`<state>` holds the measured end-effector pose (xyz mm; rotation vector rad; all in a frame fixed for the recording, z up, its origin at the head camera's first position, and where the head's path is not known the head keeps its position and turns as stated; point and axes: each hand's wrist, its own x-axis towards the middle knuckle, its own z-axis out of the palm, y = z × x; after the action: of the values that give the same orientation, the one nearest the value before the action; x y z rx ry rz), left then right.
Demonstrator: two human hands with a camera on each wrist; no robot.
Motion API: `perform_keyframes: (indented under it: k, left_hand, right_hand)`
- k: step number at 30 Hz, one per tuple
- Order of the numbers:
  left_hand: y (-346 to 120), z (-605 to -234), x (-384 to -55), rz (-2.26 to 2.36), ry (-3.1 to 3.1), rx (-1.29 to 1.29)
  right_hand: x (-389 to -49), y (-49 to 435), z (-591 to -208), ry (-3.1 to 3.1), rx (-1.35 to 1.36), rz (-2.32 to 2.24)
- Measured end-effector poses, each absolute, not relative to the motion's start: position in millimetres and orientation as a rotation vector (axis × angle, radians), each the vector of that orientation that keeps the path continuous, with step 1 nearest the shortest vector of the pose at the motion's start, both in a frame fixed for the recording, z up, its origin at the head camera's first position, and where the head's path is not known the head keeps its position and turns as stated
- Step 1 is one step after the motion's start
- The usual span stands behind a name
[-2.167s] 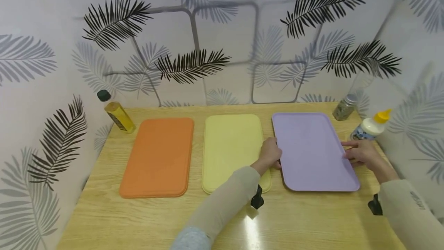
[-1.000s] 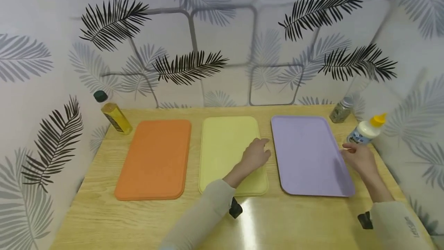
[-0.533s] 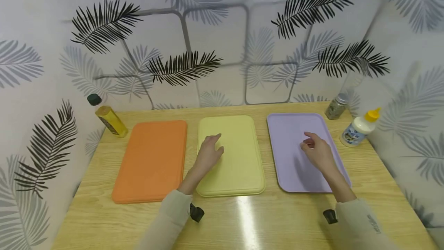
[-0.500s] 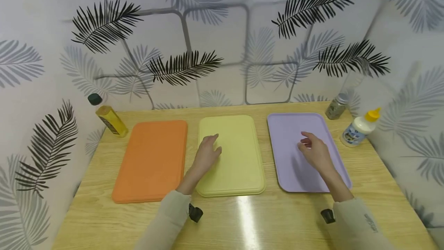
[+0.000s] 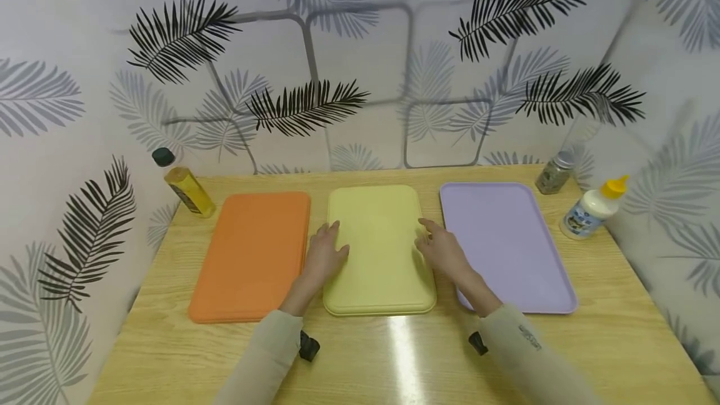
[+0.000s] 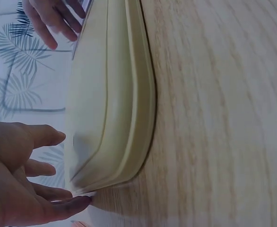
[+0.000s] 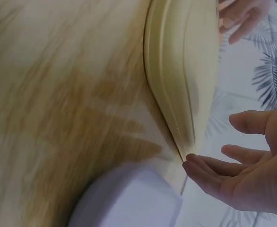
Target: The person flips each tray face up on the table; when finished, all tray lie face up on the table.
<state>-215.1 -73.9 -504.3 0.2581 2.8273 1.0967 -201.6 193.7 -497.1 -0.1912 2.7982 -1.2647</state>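
the yellow tray (image 5: 375,249) lies flat on the table (image 5: 360,358), between the orange tray (image 5: 253,255) and the purple tray (image 5: 509,242). it seems to me light, stiff and slightly slippery, not fragile; its long sides look best for holding. the left hand (image 5: 323,255) and right hand (image 5: 443,251) are at these sides, fingers relaxed, grasping nothing; whether they touch, i cannot tell. side gaps are narrow; the near side gives more room.
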Motion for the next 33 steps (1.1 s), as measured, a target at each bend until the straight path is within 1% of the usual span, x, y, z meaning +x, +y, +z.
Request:
perform_keyframes:
  k: [8,18,27,33]
  left_hand:
    - [-71.0,-505.9,-215.3,0.997,2.851,0.249]
    - [-69.8,-506.0,-226.3,0.862,2.852,0.194]
    - [-70.1,-507.0,-222.4,0.777,2.942,0.242]
    - [-69.8,-514.6,-219.9,0.801,2.979,0.232]
  right_hand:
    - [-207.0,177.4,-508.4,2.85,-0.065,-1.127]
    - [-213.5,167.7,-508.4,2.939,-0.12,-0.92]
    - [-210.6,165.6,-521.5,3.085,-0.289,-0.954]
    - [-210.3,162.0,-523.4,3.099,-0.177,-0.977]
